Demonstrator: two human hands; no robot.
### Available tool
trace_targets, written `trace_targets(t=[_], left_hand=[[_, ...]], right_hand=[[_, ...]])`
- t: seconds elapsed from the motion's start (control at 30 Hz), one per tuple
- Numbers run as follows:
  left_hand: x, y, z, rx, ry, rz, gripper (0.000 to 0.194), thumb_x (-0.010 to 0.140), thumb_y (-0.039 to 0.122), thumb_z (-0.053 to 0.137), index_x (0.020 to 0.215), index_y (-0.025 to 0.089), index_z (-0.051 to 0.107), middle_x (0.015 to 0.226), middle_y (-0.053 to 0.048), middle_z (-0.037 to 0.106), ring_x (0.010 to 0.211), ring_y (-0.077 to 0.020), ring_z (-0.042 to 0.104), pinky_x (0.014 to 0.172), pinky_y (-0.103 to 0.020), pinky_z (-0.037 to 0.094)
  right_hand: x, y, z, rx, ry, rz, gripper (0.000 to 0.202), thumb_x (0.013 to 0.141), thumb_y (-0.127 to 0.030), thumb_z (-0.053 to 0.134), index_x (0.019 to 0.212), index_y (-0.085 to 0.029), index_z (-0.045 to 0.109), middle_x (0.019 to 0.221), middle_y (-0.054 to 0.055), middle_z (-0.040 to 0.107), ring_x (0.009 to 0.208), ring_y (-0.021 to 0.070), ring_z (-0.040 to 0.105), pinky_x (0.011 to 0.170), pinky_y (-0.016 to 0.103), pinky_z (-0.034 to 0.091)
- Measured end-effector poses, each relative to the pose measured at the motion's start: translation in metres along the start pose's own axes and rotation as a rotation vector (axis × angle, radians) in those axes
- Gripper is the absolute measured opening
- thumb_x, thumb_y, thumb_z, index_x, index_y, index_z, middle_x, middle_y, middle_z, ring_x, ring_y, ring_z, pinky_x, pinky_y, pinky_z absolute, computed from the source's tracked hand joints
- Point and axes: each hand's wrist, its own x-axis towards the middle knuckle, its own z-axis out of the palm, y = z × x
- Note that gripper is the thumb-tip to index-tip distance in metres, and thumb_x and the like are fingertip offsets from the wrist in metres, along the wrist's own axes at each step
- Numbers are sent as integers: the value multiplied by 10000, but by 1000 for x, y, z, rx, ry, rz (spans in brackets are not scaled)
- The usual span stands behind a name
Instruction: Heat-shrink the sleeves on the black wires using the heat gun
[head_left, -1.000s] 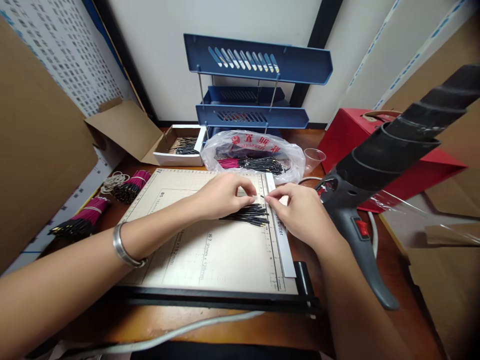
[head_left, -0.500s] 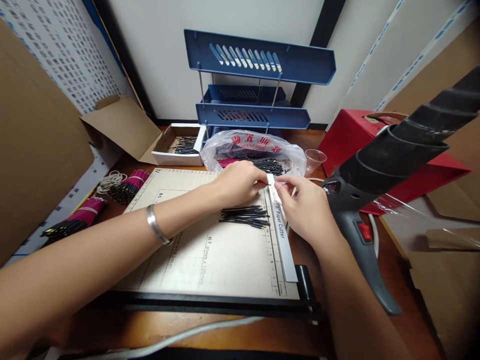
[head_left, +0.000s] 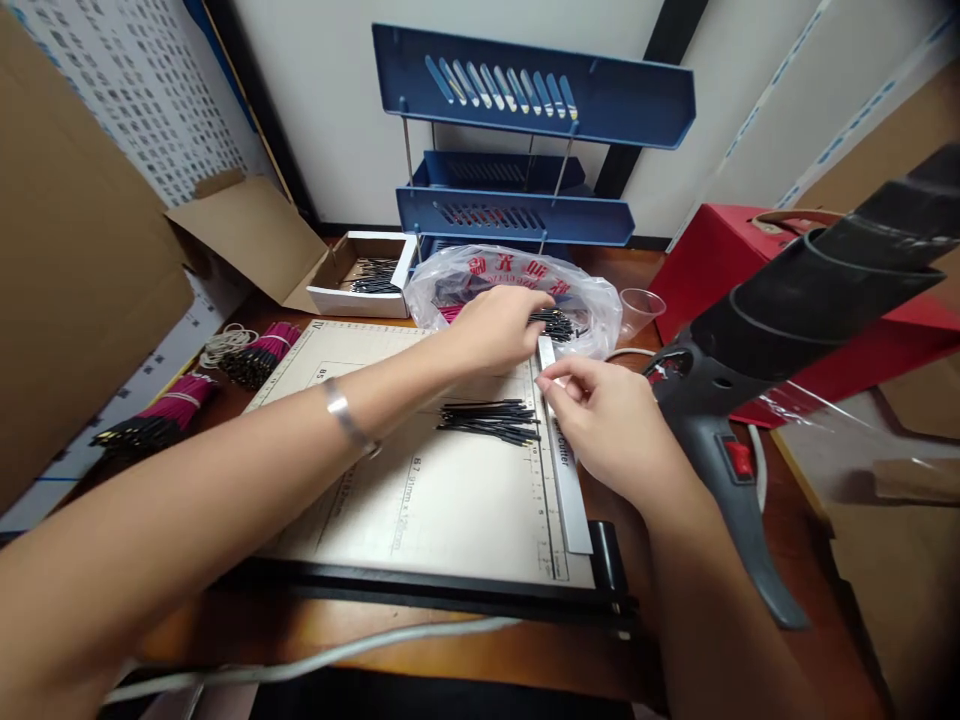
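My left hand (head_left: 501,328) is over the near edge of a clear plastic bag (head_left: 592,290) with red print. Its thumb and forefinger are apart, close to a heap of thin black sticks with gold tips (head_left: 553,324) in the bag. Above the white metal strip (head_left: 571,500) of a paper cutter (head_left: 457,510), my right hand (head_left: 600,405) is closed in a pinch. Whatever its fingertips hold, if anything, is too small to make out. A loose row of similar black sticks (head_left: 487,420) lies on the cutter board, left of the strip.
An open box (head_left: 360,300) holds more sticks. Banded magenta-and-black bundles (head_left: 161,415) lie at the left. A blue tiered rack (head_left: 525,215) stands behind the bag. To the right are a clear cup (head_left: 641,310), a grey heat gun (head_left: 720,400) and a red box (head_left: 694,255).
My left hand has moved from the strip up and away to the bag, its fingers parting. My right hand stays by the strip, fingertips closing together. The view has shifted slightly.
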Motion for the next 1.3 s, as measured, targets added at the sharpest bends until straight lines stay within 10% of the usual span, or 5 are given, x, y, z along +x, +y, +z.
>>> trace_targets(t=[0.17, 0.3, 0.9, 1.3], left_hand=[[-97, 26, -23, 84, -4, -67, 379, 979, 206, 521, 1332, 163, 651, 1328, -99, 707, 1217, -291, 645, 1050, -437, 490], [-130, 36, -12, 214, -64, -113, 317, 991, 234, 520, 1258, 167, 678, 1267, -113, 721, 1131, -317, 636, 938, -450, 525], [-98, 8, -21, -9, -175, -110, 177, 933, 209, 621, 973, 175, 790, 959, -78, 752, 847, -214, 667, 780, -325, 474], [-64, 20, -27, 388, -397, 10, 198, 812, 117, 590, 797, 152, 784, 742, -122, 729, 704, -267, 664, 647, -356, 442]], right_hand=[[-7, -4, -8, -46, -216, -65, 131, 864, -233, 600, 857, -234, 731, 595, -39, 579, 548, 116, 466, 580, 267, 303], [-7, -2, -11, -53, -298, -124, 151, 840, -212, 616, 879, -243, 759, 600, -41, 567, 553, 112, 450, 561, 262, 287], [-2, 2, -7, -31, -156, -80, 140, 879, -294, 622, 861, -222, 742, 578, -40, 534, 547, 116, 449, 603, 277, 304], [0, 3, -3, 22, 5, -46, 196, 865, -361, 630, 920, -227, 762, 582, -38, 526, 578, 135, 473, 594, 285, 323]])
